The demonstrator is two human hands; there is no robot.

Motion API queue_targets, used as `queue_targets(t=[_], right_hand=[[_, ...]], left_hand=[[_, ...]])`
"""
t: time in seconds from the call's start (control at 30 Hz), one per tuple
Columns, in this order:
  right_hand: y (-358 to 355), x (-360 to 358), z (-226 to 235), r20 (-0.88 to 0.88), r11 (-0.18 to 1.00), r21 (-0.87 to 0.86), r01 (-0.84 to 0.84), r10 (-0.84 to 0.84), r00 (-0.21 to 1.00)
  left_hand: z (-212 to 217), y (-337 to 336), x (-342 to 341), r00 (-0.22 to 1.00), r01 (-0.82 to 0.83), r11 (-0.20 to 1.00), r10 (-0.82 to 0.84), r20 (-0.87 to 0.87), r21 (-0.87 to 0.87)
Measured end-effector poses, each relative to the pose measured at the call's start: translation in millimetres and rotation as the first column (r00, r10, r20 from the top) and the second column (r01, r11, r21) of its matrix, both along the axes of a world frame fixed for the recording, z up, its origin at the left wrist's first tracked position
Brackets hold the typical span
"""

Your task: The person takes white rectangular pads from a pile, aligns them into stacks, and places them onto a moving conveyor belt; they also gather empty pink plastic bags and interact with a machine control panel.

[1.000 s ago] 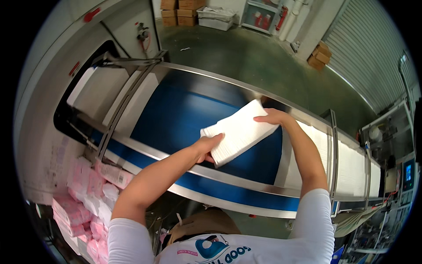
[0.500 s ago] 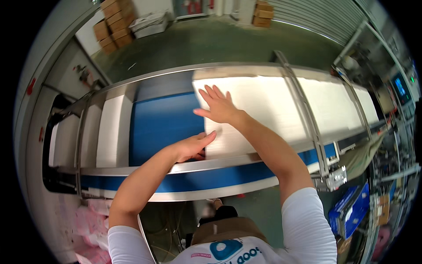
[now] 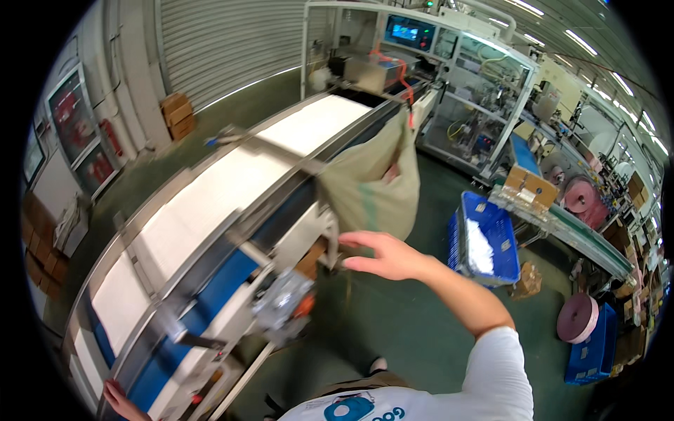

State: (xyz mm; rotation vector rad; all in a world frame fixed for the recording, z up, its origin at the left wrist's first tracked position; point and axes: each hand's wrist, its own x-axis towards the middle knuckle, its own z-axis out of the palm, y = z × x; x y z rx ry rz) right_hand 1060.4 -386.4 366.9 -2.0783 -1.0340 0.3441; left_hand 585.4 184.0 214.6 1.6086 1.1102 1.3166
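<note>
My right hand (image 3: 382, 254) hangs in the air over the floor with nothing in it, thumb and fingers apart. Just beyond it a beige cloth sack (image 3: 372, 184) hangs at the conveyor's side. My left hand (image 3: 125, 401) is at the lower left, partly cut off by the dark rim; its visible fingers stretch out by the conveyor's near rail, and I see nothing held. A long row of white stacked sheets (image 3: 203, 203), their material unclear, fills the conveyor between metal rails. Blue belt (image 3: 102, 330) shows at the row's near end, with another white stack (image 3: 88, 361) past it.
A clear-wrapped motor-like unit (image 3: 284, 305) sticks out from the conveyor's side. A blue crate (image 3: 507, 245) with white material stands on the floor to the right. Behind is a glass-walled machine (image 3: 470, 105) with a screen. Pink rolls (image 3: 577, 319) and cartons (image 3: 177, 116) stand around.
My view has swung right along the conveyor. My right hand has come off the white stack and out over the floor; my left hand has left the stack's end and is by the near rail.
</note>
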Motion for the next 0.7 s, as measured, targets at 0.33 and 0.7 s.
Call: queue_targets(t=[0.33, 0.7], right_hand=[[-280.1, 320.5, -103.9, -0.117, 0.871, 0.205, 0.446, -0.431, 0.895], [-511.9, 904.9, 3.7, 0.349, 0.771, 0.030, 0.636, -0.604, 0.716]], left_hand=[[111.9, -325.5, 597.3, 0.753, 0.658, 0.722, -0.641, -0.151, 0.216], [126.7, -590.5, 1248.5, 0.536, 0.843, 0.346, -0.607, -0.587, 0.412]])
